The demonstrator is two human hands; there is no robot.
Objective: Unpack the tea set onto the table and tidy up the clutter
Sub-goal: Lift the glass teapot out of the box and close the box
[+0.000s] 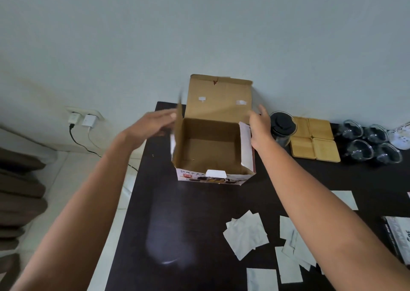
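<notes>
An open cardboard box [211, 144] stands at the back of the dark table [177, 213], its lid flap up and its inside bare. My left hand [153, 122] is blurred at the box's left side flap, fingers spread. At the right side flap my right hand [260, 124] rests against the box wall with its fingers apart. To the right stand a glass teapot with a black lid [282, 127], several square bamboo coasters [314, 140] and several glass cups [369, 143]. White paper sheets [246, 234] lie scattered in front.
A white patterned item [401, 137] sits at the far right edge. A printed booklet [399, 235] lies at the right front. Chargers are plugged into a wall socket [82, 118] at the left, with cables running down. Brown cushions [20, 191] are stacked on the left.
</notes>
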